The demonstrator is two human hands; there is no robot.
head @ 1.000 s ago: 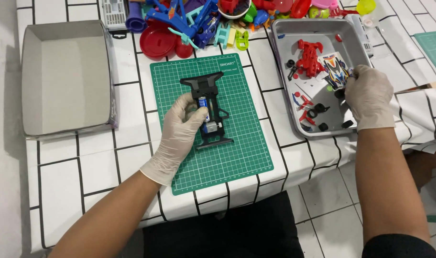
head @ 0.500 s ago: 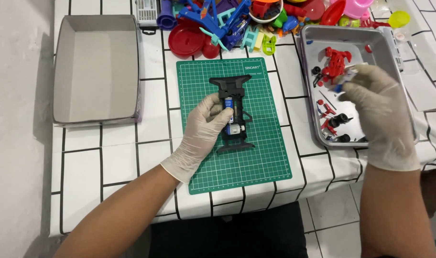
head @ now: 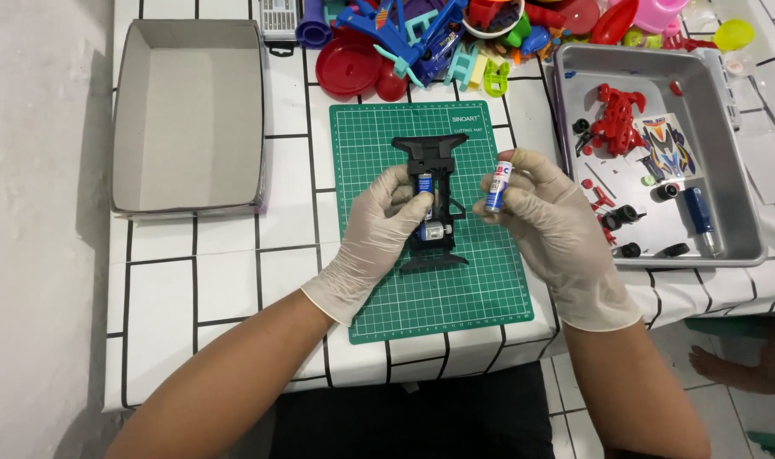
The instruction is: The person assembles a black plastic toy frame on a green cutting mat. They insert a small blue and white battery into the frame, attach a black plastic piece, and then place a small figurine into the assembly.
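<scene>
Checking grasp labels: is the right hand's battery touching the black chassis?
Apart. Head view shows green mat between the battery in the right hand and the black chassis.

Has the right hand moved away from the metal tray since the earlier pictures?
Yes. The right hand left the metal tray and now holds a battery over the green mat.

An open grey cardboard box [head: 189, 115] sits left of the green mat, a colourful printed sticker sheet [head: 664, 149] lies in the metal tray [head: 738, 212], and a calculator's grey keypad [head: 278, 17] shows at the top edge.
</scene>
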